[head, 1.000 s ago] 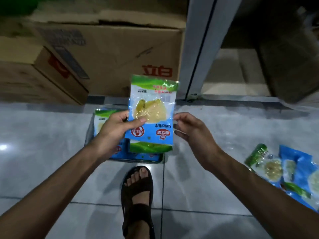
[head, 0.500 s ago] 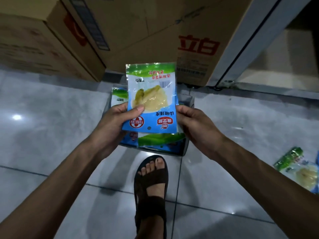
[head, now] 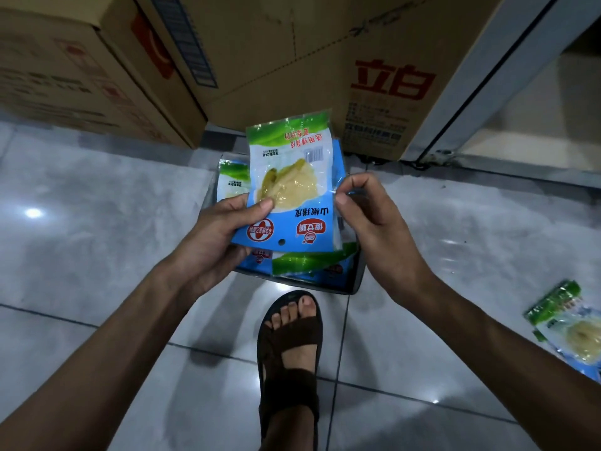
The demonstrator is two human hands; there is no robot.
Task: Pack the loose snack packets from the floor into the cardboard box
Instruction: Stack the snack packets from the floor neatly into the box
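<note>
Packet [head: 289, 190] held between my left hand [head: 214, 236] and right hand [head: 374, 222], above the box [head: 357, 276] on the floor [head: 97, 229]; my foot [head: 289, 346] before it, cartons [head: 292, 60] behind, loose packet [head: 572, 327] far right.

left hand [head: 213, 240]: thumb-over-fingers pinch | right hand [head: 374, 222]: fingers curled, pinching

One head-worn wide-angle view, facing forward and steeply down. Left hand [head: 208, 242], right hand [head: 374, 229] and held snack packet [head: 292, 177] close at centre; floor [head: 97, 222] and foot [head: 289, 336] below, cartons [head: 292, 60] along top.
</note>
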